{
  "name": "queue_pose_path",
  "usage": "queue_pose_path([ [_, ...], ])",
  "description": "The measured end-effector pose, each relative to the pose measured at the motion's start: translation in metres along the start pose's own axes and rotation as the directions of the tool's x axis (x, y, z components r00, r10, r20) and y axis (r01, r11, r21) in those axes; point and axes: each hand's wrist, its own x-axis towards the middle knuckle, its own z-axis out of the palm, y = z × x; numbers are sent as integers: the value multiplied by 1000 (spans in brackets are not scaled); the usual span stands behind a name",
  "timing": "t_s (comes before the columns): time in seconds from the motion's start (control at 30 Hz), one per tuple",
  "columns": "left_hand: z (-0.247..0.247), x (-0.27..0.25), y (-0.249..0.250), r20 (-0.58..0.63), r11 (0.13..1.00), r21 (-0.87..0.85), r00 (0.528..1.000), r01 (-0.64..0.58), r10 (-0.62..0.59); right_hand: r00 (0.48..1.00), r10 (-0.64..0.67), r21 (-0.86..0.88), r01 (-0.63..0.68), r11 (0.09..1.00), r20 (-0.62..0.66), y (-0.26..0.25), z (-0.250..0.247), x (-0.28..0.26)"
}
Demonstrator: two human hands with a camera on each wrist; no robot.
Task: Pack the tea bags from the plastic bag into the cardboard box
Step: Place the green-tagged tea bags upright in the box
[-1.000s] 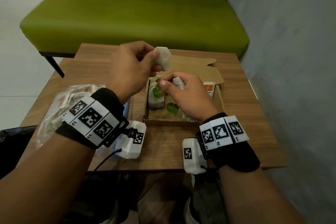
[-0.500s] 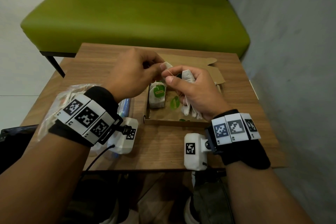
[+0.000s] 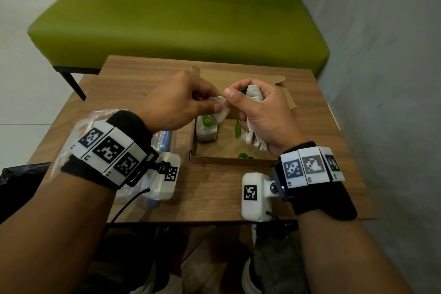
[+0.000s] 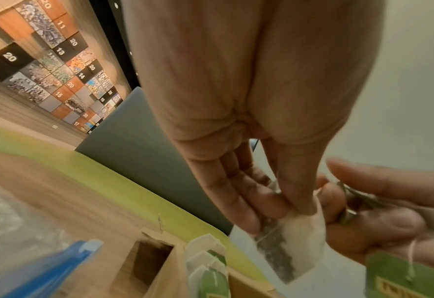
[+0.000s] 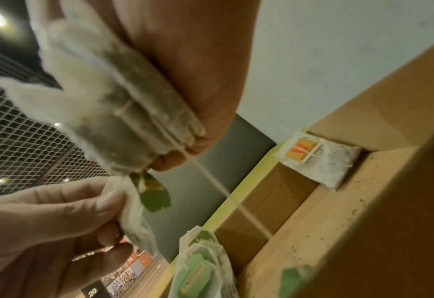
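Both hands have risen slightly above the cardboard box (image 3: 229, 150) since a second ago. Left hand (image 3: 176, 102) fingers pinch a single tea bag (image 3: 222, 108). Right hand (image 3: 262, 112) fingers curl around a bundle of tea bags (image 3: 254, 136). More bags stand inside the box on the tabletop (image 3: 214, 193); the plastic bag (image 3: 164, 138) lies just left of it.

The tea bags (image 3: 254, 137) were matt, fibrous paper; the box (image 3: 229, 148) was rough brown cardboard; the table (image 3: 133, 74) was wood-grained; the plastic bag (image 3: 164, 137) was glossy.
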Motion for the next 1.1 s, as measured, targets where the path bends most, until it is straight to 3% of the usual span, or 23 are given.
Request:
queue_pose_path([
  [0.2,-2,-1,-7,85,993,-115,996,30,-21,997,65,77,-68,995,31,-6,-5,-2],
  [0.43,0,-4,-4,120,935,-349,992,65,-25,994,97,22,-98,995,42,-3,-4,-1],
  [0.6,5,-2,-2,69,906,-420,997,61,-35,992,126,44,-127,991,29,0,5,-1],
  [0.83,16,5,-2,-137,856,-516,981,45,-134,990,131,143,-123,982,-48,3,10,1],
  [0.97,15,2,8,-73,786,-614,987,71,-146,987,133,166,-117,979,-91,5,12,1],
  [1.1,12,0,6,-46,845,-530,992,73,-115,981,163,148,-147,978,-102,6,10,1],
])
